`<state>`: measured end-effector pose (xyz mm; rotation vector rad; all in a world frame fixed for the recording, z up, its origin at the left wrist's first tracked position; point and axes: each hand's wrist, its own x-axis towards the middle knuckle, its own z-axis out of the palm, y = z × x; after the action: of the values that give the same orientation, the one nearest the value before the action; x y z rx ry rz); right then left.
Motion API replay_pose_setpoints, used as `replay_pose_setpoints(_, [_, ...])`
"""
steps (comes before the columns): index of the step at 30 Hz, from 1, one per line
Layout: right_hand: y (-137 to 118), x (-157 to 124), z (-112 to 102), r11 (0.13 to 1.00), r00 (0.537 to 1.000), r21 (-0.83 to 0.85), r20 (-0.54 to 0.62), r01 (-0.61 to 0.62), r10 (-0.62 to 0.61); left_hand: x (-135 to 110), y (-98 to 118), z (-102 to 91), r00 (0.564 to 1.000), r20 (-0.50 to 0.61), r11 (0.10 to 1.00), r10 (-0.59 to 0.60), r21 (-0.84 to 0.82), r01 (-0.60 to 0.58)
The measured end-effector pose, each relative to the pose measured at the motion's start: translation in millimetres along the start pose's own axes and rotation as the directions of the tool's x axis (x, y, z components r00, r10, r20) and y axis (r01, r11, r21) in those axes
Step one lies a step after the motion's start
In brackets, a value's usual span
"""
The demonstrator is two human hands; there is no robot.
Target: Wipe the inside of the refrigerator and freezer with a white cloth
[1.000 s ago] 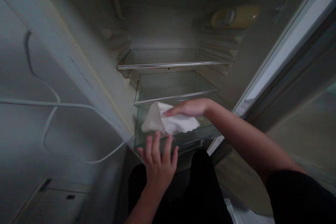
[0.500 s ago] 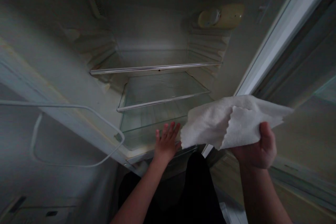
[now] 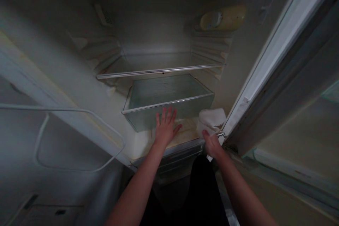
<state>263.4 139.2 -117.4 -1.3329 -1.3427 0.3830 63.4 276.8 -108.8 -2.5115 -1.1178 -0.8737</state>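
Observation:
Inside a fridge, my left hand [image 3: 166, 129] has its fingers spread in front of a clear drawer [image 3: 174, 109], with the fingertips at its front panel. My right hand [image 3: 212, 144] grips a folded white cloth [image 3: 212, 117] at the right front corner of the fridge floor [image 3: 186, 132]. Brownish stains show on that floor. The cloth lies low, near the door hinge [image 3: 220, 134], and hides part of the corner.
Above the drawer is a glass shelf [image 3: 159, 60] with a metal front strip. A yellowish lamp cover [image 3: 227, 17] sits on the upper right wall. At left a white cable [image 3: 79, 109] loops across the fridge edge. The fridge door [image 3: 291, 169] stands open at right.
The clear drawer has slid back, baring the stained floor in front of it. My left hand has moved slightly forward. My right hand has brought the cloth down and left to the corner.

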Motion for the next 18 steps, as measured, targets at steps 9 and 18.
replay_pose_setpoints(9, [-26,27,112,0.782,0.66,-0.257,0.709,0.568,-0.246,-172,-16,-34.9,0.955,-0.291,0.966,-0.053,-0.258,-0.025])
replay_pose_setpoints(18, [-53,27,220,0.711,0.551,-0.224,0.791,0.666,-0.267,-275,-12,-16.5,0.942,-0.171,0.925,-0.289,-0.301,0.23])
